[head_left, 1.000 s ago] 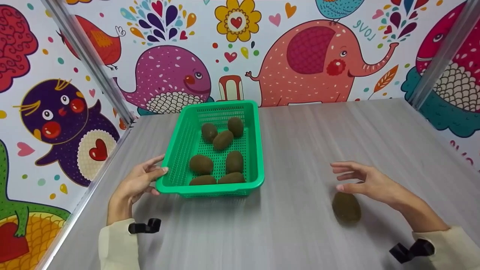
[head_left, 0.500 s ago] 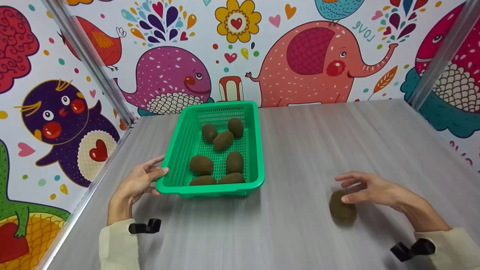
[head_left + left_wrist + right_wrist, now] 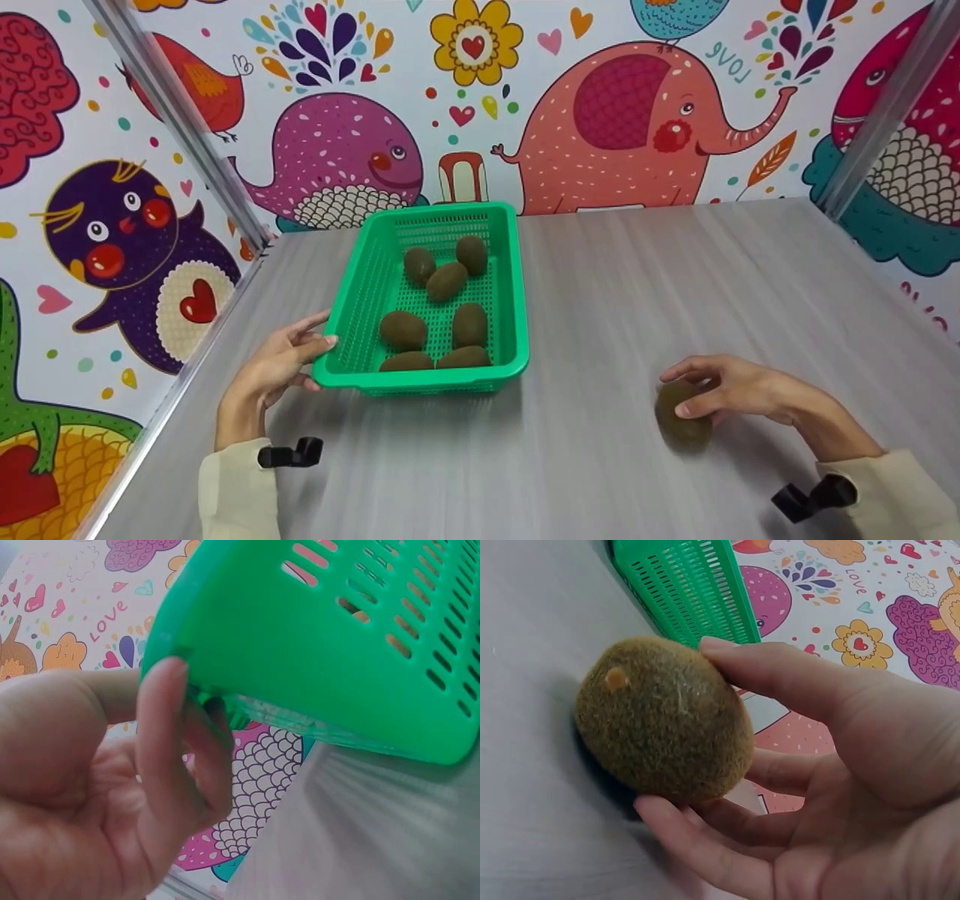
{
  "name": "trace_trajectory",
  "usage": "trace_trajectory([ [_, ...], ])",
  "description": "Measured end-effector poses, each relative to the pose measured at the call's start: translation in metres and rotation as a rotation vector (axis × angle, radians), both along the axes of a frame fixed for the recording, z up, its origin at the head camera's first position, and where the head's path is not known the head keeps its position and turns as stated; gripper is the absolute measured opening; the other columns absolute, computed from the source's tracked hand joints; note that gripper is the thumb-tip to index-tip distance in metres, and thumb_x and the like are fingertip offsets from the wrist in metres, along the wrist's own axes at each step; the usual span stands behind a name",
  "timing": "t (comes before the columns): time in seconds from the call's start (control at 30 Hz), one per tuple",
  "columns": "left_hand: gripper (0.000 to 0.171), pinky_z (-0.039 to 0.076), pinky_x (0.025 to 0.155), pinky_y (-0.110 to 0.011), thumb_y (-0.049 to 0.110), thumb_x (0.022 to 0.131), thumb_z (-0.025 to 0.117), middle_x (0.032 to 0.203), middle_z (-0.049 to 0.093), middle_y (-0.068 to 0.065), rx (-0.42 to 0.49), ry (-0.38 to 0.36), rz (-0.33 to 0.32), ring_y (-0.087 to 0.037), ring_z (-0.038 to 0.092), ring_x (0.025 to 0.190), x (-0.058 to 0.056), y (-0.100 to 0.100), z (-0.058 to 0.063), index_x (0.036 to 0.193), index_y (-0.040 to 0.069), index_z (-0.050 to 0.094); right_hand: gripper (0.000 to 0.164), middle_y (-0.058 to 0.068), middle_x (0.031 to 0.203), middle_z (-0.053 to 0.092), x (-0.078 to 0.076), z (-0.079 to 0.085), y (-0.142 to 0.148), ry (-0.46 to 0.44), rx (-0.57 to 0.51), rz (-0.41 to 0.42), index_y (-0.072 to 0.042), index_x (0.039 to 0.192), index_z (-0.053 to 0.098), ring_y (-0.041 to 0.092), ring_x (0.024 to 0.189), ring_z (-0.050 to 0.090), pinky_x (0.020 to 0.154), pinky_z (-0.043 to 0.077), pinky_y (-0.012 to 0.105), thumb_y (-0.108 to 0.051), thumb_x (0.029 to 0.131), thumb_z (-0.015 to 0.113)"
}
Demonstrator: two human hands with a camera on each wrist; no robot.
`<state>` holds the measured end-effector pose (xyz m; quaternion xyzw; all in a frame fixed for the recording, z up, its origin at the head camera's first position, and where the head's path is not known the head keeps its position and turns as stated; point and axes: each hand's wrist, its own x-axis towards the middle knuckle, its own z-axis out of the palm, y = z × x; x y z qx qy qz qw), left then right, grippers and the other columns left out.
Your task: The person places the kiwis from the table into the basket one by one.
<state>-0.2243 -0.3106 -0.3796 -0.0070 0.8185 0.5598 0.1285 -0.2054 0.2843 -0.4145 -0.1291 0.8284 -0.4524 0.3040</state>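
Observation:
On the right of the table, a brown fuzzy kiwi (image 3: pixel 684 433) is between the thumb and fingers of my right hand (image 3: pixel 752 386). In the right wrist view, the thumb lies on one side of the kiwi (image 3: pixel 667 720) and several fingers curl round the other. Whether it still touches the table is hard to tell. My left hand (image 3: pixel 274 361) pinches the near left corner of a green plastic basket (image 3: pixel 517 300), thumb on the rim and fingers under it. Several kiwis (image 3: pixel 448 282) lie loosely inside the basket, the nearest ones partly hidden by its front wall.
The grey wood-grain table (image 3: pixel 600 315) ends at a printed back wall (image 3: pixel 480 105) with cartoon animals. Metal posts (image 3: pixel 885 112) stand at the back corners. A metal strip (image 3: pixel 157 409) runs along the left edge.
My right hand has come down from above the kiwi and now holds it. The kiwi has shifted slightly to the left. My left hand and the basket stay in place.

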Motion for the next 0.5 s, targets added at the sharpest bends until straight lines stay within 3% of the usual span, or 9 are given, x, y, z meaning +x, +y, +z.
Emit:
trace_trajectory([
  [0.23,0.071,0.060,0.057,-0.028,0.026,0.102,0.059,0.133,0.053,-0.022,0.003,-0.003,0.001,-0.011,0.066,0.082,-0.0006,0.0005,-0.0008,0.160,0.008,0.021,0.054,0.020,0.133,0.054,-0.0009,0.0005,-0.0002,0.017,0.010,0.012,-0.004,0.138,0.055,0.023,0.109,0.052,0.081,0.053,0.031,-0.025,0.091,0.072],
  [0.5,0.070,0.060,0.056,-0.028,0.024,0.103,0.058,0.122,0.058,-0.013,0.001,0.005,0.002,-0.010,0.067,0.081,-0.0006,0.0005,0.0000,0.160,0.007,0.022,0.059,0.024,0.137,0.052,-0.0038,0.0005,-0.0076,0.070,-0.070,-0.081,-0.005,0.140,0.053,0.027,0.119,0.052,0.087,0.051,0.030,-0.023,0.089,0.075],
])
